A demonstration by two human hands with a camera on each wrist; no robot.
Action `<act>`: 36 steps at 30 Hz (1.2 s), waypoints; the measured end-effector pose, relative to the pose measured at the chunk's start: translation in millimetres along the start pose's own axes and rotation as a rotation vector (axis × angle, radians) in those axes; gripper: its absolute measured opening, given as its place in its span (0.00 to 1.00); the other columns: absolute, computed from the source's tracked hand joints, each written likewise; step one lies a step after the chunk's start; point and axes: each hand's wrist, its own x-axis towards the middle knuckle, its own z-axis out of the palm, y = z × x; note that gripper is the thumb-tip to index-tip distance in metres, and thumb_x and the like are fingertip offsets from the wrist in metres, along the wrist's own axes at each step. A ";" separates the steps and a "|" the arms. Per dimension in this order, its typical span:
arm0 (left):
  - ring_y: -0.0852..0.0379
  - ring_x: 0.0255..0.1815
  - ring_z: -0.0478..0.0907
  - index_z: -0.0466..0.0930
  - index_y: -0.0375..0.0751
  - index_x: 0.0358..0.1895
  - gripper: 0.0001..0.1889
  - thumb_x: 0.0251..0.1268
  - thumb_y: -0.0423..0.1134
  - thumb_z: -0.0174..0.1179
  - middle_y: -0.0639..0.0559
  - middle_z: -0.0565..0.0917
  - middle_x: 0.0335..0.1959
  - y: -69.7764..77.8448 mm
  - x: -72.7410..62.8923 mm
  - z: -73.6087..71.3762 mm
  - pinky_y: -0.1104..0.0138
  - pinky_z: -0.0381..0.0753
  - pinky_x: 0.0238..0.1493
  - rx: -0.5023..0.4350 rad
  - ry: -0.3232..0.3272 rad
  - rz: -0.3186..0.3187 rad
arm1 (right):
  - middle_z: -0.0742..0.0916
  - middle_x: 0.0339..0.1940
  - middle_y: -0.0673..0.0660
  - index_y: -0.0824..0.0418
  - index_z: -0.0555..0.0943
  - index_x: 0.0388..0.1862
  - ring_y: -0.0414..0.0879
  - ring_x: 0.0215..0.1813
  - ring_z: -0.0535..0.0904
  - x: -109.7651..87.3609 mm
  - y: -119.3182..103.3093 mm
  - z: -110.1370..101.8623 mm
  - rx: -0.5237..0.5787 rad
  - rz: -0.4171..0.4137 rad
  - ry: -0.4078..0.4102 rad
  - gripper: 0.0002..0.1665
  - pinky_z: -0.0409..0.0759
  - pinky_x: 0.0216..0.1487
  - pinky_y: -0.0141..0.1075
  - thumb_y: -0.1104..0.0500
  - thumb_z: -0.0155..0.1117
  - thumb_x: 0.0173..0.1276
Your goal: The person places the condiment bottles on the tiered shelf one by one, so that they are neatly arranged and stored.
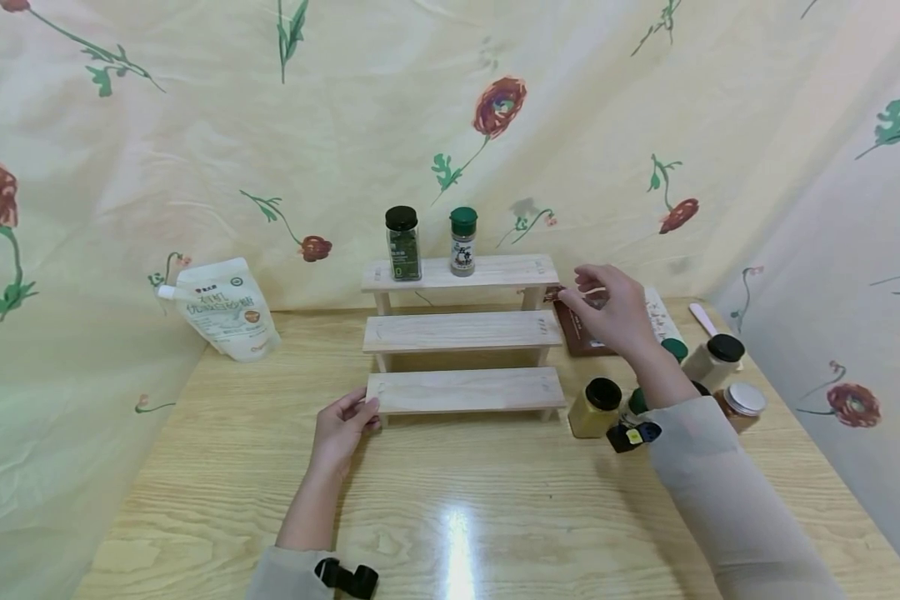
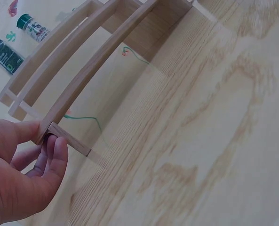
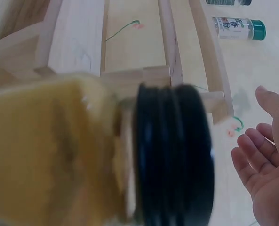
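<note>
A three-step wooden rack (image 1: 465,332) stands on the table against the wall. My left hand (image 1: 342,429) pinches the left end of its lowest step; in the left wrist view the thumb lies on the board and the fingers curl below. Just off the right end of the top step, my right hand (image 1: 606,304) hovers with loosely bent fingers, and the right wrist view shows nothing in it. Below that hand lies a brown packet (image 1: 581,333), partly hidden. On the top step stand a black-capped jar of green herbs (image 1: 403,246) and a green-capped shaker (image 1: 462,243).
Right of the rack stand a yellow jar with a black lid (image 1: 597,408), a black-lidded pale jar (image 1: 712,362), a white-lidded jar (image 1: 742,404) and green-capped bottles, partly behind my right arm. A white spouted pouch (image 1: 228,312) stands at the left.
</note>
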 end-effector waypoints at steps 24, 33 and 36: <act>0.55 0.34 0.83 0.75 0.27 0.65 0.22 0.71 0.30 0.63 0.47 0.82 0.37 -0.1 -0.7 -0.9 0.70 0.89 0.39 0.015 -0.005 -0.018 | 0.83 0.51 0.68 0.70 0.77 0.64 0.65 0.50 0.82 -38.3 33.7 -42.9 -0.094 0.056 -0.055 0.29 0.84 0.49 0.56 0.54 0.70 0.71; 0.54 0.36 0.83 0.75 0.27 0.65 0.21 0.72 0.30 0.62 0.47 0.82 0.38 -0.5 0.1 -1.4 0.70 0.89 0.40 0.018 -0.011 -0.012 | 0.80 0.60 0.74 0.72 0.75 0.65 0.70 0.55 0.77 -52.8 50.8 -61.5 -0.148 0.104 -0.076 0.32 0.79 0.52 0.65 0.51 0.68 0.73; 0.55 0.35 0.83 0.75 0.26 0.65 0.22 0.72 0.30 0.63 0.47 0.82 0.37 -0.6 -0.1 -1.2 0.70 0.89 0.40 0.012 -0.008 -0.015 | 0.79 0.60 0.75 0.73 0.75 0.64 0.71 0.55 0.77 -56.2 56.3 -66.3 -0.180 0.119 -0.075 0.33 0.79 0.52 0.66 0.50 0.68 0.73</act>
